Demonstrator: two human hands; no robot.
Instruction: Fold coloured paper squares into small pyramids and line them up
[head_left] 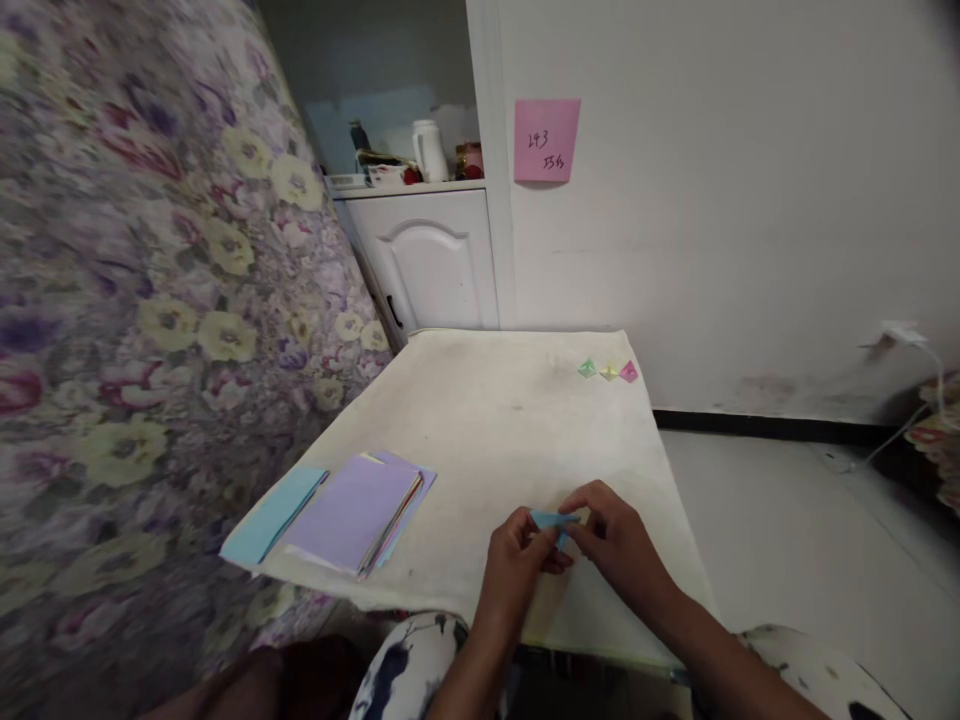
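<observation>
Between my two hands is a small folded piece of blue paper (549, 520), held just above the near part of the table. My left hand (521, 548) pinches its left side between thumb and fingers. On the other side, my right hand (609, 525) has its thumb and forefinger closed on the paper's right end. Part of the paper is hidden behind my fingers. Three small folded paper pieces, one green (587, 368), one yellow (609, 371) and one pink (628, 372), lie in a row at the table's far right corner.
A stack of coloured paper topped by a purple sheet (360, 510) lies on the left of the cream-covered table (480, 420), beside a blue paper stack (274, 515). A floral curtain (187, 300) hangs along the left. Behind stand a white cabinet (439, 255) and a wall.
</observation>
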